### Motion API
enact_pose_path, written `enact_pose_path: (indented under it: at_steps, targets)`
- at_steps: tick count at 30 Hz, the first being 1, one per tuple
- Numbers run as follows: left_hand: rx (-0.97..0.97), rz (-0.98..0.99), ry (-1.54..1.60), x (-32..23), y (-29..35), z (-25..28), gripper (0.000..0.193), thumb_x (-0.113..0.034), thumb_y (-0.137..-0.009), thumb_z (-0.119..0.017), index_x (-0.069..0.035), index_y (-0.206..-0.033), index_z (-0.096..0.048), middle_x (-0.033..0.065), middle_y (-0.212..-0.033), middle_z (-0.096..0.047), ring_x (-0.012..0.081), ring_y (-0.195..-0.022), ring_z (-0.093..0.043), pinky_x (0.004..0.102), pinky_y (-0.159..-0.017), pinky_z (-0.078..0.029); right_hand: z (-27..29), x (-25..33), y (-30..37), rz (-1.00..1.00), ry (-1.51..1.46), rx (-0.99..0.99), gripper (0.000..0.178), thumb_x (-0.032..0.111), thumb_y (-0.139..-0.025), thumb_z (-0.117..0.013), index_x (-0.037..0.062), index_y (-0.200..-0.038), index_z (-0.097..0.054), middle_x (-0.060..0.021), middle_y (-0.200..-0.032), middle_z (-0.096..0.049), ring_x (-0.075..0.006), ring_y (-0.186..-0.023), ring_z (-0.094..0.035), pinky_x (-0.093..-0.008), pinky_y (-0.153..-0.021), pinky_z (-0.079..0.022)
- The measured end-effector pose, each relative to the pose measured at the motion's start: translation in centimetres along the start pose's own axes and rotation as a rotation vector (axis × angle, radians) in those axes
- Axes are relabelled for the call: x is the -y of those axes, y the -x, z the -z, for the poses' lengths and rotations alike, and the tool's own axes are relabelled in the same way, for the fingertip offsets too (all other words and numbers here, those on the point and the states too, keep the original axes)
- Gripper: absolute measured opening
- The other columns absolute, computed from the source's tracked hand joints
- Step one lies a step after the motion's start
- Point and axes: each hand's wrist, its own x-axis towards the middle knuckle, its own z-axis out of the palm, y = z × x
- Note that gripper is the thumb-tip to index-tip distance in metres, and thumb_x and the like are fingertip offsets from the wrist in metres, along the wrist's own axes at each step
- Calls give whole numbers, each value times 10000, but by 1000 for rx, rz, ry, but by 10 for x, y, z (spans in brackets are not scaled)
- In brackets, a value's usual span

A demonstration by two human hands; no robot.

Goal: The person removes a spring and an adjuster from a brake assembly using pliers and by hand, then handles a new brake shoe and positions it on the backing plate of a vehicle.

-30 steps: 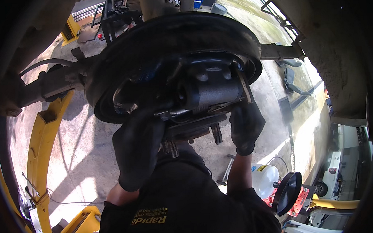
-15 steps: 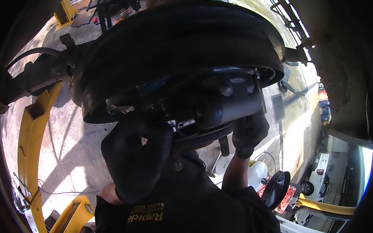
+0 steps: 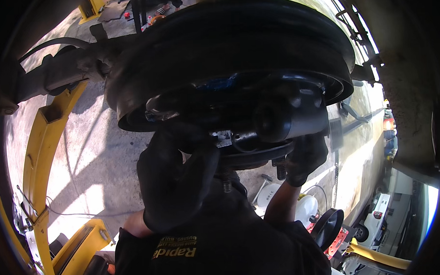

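Note:
A large black round wheel-end assembly (image 3: pixel 227 55), like a brake drum with its hub, fills the middle of the view. Beneath it, a thick smooth black cylinder (image 3: pixel 306 121) juts toward the right, beside a small shiny metal piece (image 3: pixel 224 138). My left hand (image 3: pixel 175 175), in a black glove, is curled in a pinch at the assembly's lower edge, left of that metal piece; what its fingertips hold is hidden. My right hand (image 3: pixel 305 158), gloved too, reaches up under the cylinder, its fingers mostly hidden behind it. Threaded studs (image 3: pixel 226 181) point down between my hands.
A black axle or arm (image 3: pixel 58 75) runs off to the left. Yellow lift arms (image 3: pixel 38 148) stand at left over a concrete floor (image 3: pixel 92 156). A white tank (image 3: pixel 306 207) and a black round dish (image 3: pixel 327 229) are low right. Farther right is a white vehicle (image 3: pixel 373 217).
The whole view has shifted, so the assembly and both hands sit farther right and the assembly slightly higher. Both hands keep about the same places on it.

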Motion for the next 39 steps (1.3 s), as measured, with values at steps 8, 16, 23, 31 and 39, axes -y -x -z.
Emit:
enact_pose_path:
  at_steps: [8,16,23,31,39]
  targets:
    - [94,-54,58,9,3,7,391,37,-875,-742,-22,-1259,-696,123,-1041,-759,136,-866,-720,279,-766,-572,2,-3,1,-29,-37,18,166,83,-847,-758,-7,-952,-666,-173,-857,-655,-336,-654,-649,-402,-546,-498]
    - [125,-10,-49,-2,-7,9,291,-5,-852,-785,-39,-1138,-746,78,-931,-770,142,-831,-738,274,-756,-576,3,4,-7,-10,-38,31,160,79,-843,-763,2,-955,-677,-163,-844,-649,-324,-654,-645,-387,-561,-506]
    - [-5,-60,-129,7,-3,7,222,-30,-828,-789,-43,-1048,-759,66,-819,-748,164,-746,-733,290,-680,-547,-2,2,-3,-46,-79,-6,219,86,-835,-764,-12,-1014,-685,-169,-875,-663,-340,-689,-665,-392,-589,-525]
    - [21,90,-179,-11,-7,5,186,-18,-816,-784,-36,-997,-743,73,-806,-735,181,-733,-731,299,-678,-543,1,1,2,-91,-43,53,265,96,-814,-764,-12,-1044,-687,-185,-937,-688,-355,-738,-688,-395,-620,-548]
    - [103,-550,-337,-2,-21,20,259,43,-790,-784,-28,-1033,-732,105,-994,-761,215,-853,-742,306,-770,-569,0,-4,9,-139,-52,95,284,126,-849,-728,-6,-1099,-700,-177,-966,-693,-354,-768,-694,-393,-651,-562]
